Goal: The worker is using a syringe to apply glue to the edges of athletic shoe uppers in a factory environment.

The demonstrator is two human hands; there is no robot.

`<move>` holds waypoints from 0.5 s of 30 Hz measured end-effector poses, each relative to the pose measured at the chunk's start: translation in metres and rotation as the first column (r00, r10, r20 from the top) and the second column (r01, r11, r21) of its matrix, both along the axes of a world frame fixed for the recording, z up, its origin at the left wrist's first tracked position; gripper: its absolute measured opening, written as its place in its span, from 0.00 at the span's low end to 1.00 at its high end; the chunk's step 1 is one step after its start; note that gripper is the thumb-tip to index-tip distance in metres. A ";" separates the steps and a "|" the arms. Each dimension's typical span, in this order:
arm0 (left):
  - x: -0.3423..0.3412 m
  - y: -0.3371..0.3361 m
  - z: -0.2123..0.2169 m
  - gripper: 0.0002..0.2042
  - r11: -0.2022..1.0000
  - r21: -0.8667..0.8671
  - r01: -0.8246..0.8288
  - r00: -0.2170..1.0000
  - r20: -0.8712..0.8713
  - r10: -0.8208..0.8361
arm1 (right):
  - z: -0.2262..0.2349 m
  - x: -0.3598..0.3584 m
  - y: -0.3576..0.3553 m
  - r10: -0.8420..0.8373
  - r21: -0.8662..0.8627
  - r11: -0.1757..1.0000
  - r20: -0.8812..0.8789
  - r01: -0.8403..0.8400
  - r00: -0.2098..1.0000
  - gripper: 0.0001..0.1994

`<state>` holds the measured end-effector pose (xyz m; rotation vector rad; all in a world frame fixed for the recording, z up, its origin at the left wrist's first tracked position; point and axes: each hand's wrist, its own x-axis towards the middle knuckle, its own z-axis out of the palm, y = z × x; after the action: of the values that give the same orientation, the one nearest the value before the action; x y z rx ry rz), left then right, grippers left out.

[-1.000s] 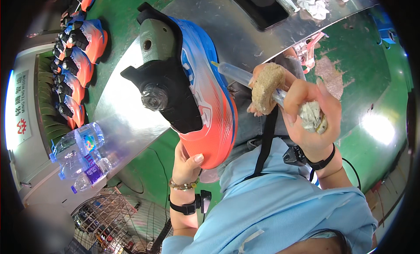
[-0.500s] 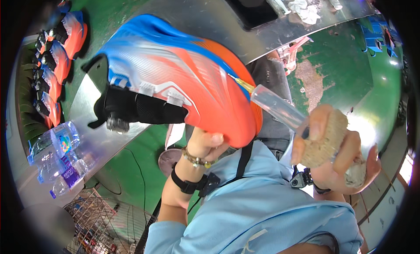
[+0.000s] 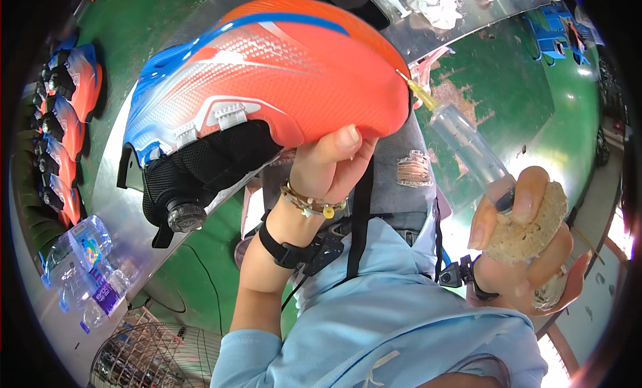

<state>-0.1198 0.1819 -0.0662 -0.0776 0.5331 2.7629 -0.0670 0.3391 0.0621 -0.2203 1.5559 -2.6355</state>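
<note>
A shoe (image 3: pixel 321 87) with an orange, white and blue upper, black collar and round dial fills the upper middle. My left hand (image 3: pixel 331 167) is closed around its toe end from below, thumb on the upper. In my right hand (image 3: pixel 501 278) is a clear syringe (image 3: pixel 468 144) with a yellow needle base, pinched near its dark plunger end. The needle tip is at the seam between upper and orange sole at the toe. A beige sponge-like pad (image 3: pixel 528 231) is held in the same hand. A clear, shiny thing shows in its palm, its kind unclear.
Several similar shoes (image 3: pixel 63 147) stand in a row at the left. Clear plastic bottles (image 3: pixel 83 261) lie on the metal table (image 3: pixel 124 207). Below is a wire-caged fan (image 3: pixel 160 354). White crumpled tissue (image 3: pixel 435 7) lies on the table at the top.
The shoe has turned and shifted up, showing more toe. The needle has moved from the side of the shoe along the sole edge to the toe. My right hand has moved rightward.
</note>
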 end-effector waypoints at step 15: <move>-0.022 0.009 0.068 0.24 0.967 -0.197 -0.159 0.951 0.233 0.204 | -0.032 0.001 -0.018 0.016 0.071 0.997 -0.294 0.005 0.956 0.19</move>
<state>-0.1414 0.1907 0.0014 -0.5372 0.7317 2.8146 -0.0655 0.3214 0.0296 -0.6386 1.7236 -2.6324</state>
